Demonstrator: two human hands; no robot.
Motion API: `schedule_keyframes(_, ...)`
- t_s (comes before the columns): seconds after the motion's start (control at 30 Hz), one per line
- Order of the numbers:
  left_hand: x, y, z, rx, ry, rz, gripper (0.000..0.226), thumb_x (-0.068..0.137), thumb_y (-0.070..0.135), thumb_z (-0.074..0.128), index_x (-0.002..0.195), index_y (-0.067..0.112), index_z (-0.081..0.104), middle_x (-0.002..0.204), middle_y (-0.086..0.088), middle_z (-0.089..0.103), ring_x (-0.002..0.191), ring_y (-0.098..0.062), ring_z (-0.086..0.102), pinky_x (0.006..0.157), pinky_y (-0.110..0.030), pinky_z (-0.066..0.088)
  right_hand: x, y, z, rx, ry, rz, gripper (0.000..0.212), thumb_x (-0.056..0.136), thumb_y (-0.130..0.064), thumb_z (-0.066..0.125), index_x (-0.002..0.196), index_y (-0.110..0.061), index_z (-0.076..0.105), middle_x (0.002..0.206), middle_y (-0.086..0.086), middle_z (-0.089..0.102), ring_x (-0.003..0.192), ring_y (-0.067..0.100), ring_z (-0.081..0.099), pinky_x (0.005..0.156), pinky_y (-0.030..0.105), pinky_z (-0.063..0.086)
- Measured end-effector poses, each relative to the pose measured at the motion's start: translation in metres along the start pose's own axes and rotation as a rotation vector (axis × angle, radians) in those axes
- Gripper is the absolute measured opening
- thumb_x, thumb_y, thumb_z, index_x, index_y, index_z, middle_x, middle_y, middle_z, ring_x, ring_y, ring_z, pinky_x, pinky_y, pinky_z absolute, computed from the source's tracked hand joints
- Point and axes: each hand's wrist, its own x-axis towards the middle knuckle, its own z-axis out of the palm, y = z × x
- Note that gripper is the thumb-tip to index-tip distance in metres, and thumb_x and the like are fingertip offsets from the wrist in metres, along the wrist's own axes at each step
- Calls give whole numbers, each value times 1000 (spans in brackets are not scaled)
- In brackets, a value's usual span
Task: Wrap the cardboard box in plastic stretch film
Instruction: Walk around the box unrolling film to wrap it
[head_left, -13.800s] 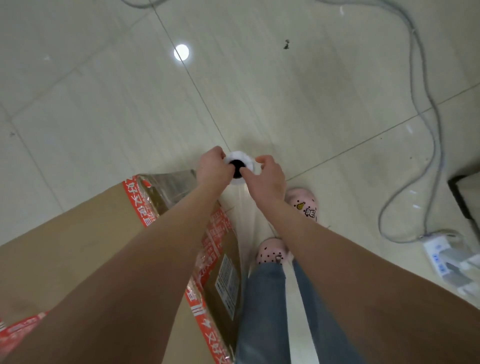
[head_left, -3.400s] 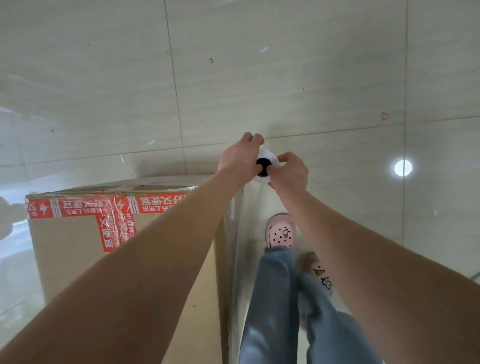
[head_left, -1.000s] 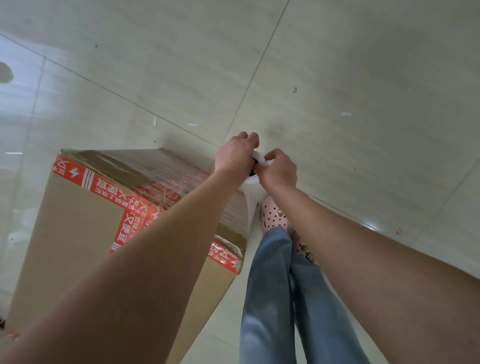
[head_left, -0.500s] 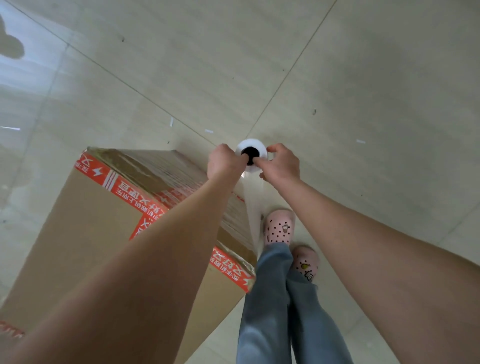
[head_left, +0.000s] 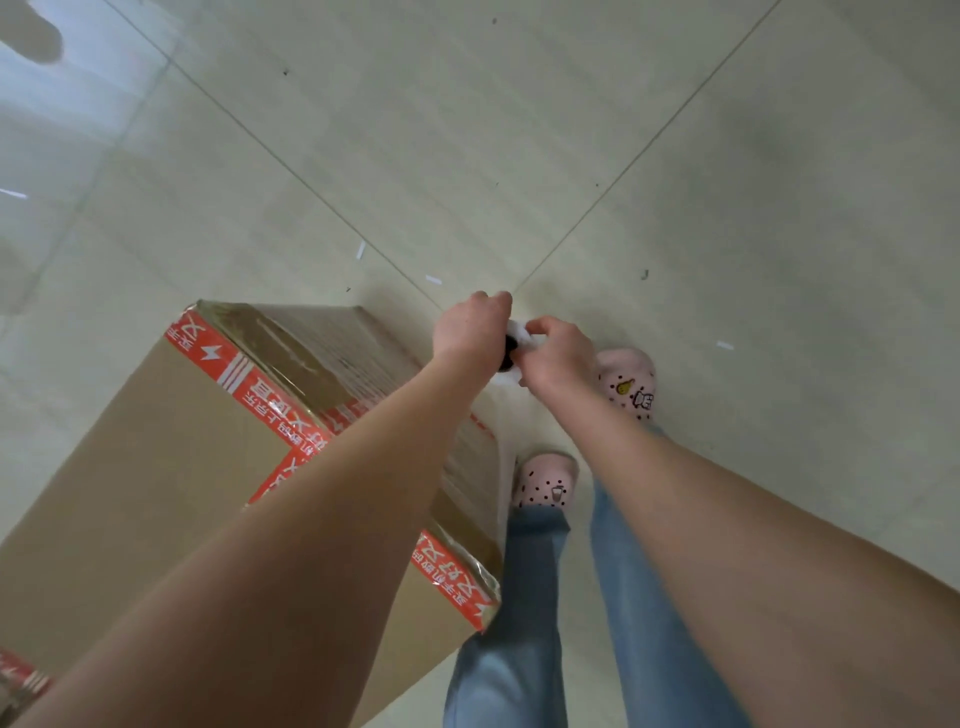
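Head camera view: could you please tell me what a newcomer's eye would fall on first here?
At the centre, the left hand and the right hand grip a white stretch film roll between them. Left of them stands a big cardboard box with red printed tape, one side glossy with film. Pink clogs stand on the tiled floor beside it.

"What carries everything here?"

"A pale, glossy tiled floor (head_left: 571, 130)."

"And what stands on it?"

"A tall cardboard box (head_left: 156, 467) with red printed tape, on the left. Just beside its near corner are two pink clogs (head_left: 545, 480), one set ahead of the other."

"Anything loose?"

"A few small white scraps (head_left: 434, 280) and a dark speck (head_left: 644, 274), scattered on the tiles beyond the box."
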Motion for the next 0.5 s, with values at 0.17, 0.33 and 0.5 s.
schedule_keyframes(0.17, 8, -19, -11, -168, -28, -149, 23, 80, 8, 56, 103, 9, 53, 98, -12, 59, 86, -32, 59, 60, -33, 40, 10, -24, 2, -129, -51, -63, 25, 82, -15, 63, 106, -18, 67, 102, 6, 69, 89, 27, 64, 70, 28, 48)
schedule_keyframes(0.33, 18, -29, -19, -512, 30, -413, 13, 82, 15, 55, 94, 8, 56, 93, -11, 60, 86, -30, 58, 64, -30, 41, 26, -43, -3, -141, -80, -31, 37, 79, -31, 67, 113, -20, 56, 103, 3, 64, 94, 25, 62, 71, 28, 43)
schedule_keyframes(0.5, 18, -41, -22, -766, 78, -697, 21, 81, 30, 54, 90, 12, 53, 90, -8, 67, 82, -27, 64, 65, -31, 49, 42, -78, 4, -69, -211, 0, 44, 77, -29, 69, 116, -16, 54, 112, 8, 62, 96, 31, 66, 84, 42, 54)
